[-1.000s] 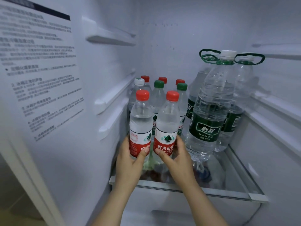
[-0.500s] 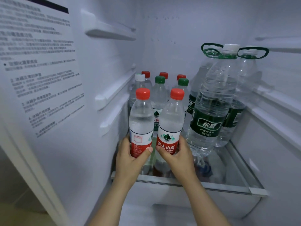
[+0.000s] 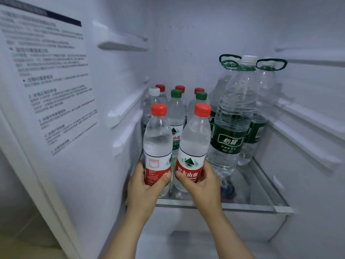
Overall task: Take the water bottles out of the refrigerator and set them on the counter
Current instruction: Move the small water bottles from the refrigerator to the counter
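Observation:
Inside the open refrigerator, my left hand [image 3: 143, 186] grips the lower part of a red-capped, red-labelled water bottle [image 3: 157, 144]. My right hand [image 3: 201, 186] grips a second red-capped bottle [image 3: 194, 146] right beside it. Both bottles stand upright, near the front edge of the glass shelf [image 3: 252, 204]; whether their bases touch it is hidden by my hands. Behind them stand several small bottles with red, green and white caps [image 3: 176, 109]. To the right are three large bottles with green labels and carry handles [image 3: 233, 118].
The refrigerator's left wall carries a printed instruction sticker [image 3: 46, 81] and moulded shelf rails [image 3: 127, 109]. More rails line the right wall [image 3: 302, 131]. A drawer space lies below the glass shelf.
Both hands have raised the two front bottles and drawn them slightly toward me, so they look larger and nearer than a second ago. The other bottles have not moved.

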The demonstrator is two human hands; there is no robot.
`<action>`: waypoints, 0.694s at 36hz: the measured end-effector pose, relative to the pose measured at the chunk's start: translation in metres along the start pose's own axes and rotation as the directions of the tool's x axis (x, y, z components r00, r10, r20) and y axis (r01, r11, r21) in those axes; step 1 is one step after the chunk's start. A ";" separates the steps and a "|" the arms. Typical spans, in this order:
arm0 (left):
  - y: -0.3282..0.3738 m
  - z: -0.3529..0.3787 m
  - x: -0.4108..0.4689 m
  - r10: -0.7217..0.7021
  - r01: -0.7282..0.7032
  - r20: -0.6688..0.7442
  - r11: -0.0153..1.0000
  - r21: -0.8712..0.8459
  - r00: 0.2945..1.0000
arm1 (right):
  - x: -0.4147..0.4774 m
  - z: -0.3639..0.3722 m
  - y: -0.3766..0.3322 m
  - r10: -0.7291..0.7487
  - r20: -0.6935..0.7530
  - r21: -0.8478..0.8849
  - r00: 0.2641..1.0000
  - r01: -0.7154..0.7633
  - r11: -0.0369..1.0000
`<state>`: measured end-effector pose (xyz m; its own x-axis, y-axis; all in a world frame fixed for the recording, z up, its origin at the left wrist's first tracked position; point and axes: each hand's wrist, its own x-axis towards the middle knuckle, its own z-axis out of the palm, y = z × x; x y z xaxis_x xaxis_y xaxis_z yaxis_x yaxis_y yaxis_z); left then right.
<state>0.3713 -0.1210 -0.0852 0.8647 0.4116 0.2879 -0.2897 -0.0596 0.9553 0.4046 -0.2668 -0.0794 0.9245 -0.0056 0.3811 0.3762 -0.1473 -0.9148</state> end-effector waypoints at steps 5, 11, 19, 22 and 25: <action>0.010 -0.004 -0.006 0.017 -0.017 0.024 1.000 0.001 1.000 | -0.009 -0.002 -0.015 -0.014 -0.015 0.023 1.000 0.014 1.000; 0.024 -0.013 -0.017 0.035 -0.033 0.038 0.999 -0.037 0.999 | -0.025 -0.006 -0.030 0.004 -0.063 0.101 0.998 0.002 0.995; 0.043 -0.019 -0.034 0.051 -0.040 0.094 0.992 -0.120 0.994 | -0.048 -0.012 -0.049 0.006 -0.143 0.156 0.990 0.017 0.988; 0.047 -0.021 -0.039 0.051 -0.035 0.123 0.992 -0.122 0.991 | -0.056 -0.015 -0.059 0.009 -0.171 0.181 0.985 0.022 0.983; 0.052 -0.023 -0.045 0.051 -0.030 0.156 0.990 -0.136 0.986 | -0.064 -0.020 -0.066 0.019 -0.199 0.179 0.980 0.017 0.984</action>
<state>0.3082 -0.1213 -0.0503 0.9022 0.2612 0.3433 -0.3684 0.0526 0.9282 0.3195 -0.2764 -0.0408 0.9008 -0.2049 0.3828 0.3970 0.0321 -0.9172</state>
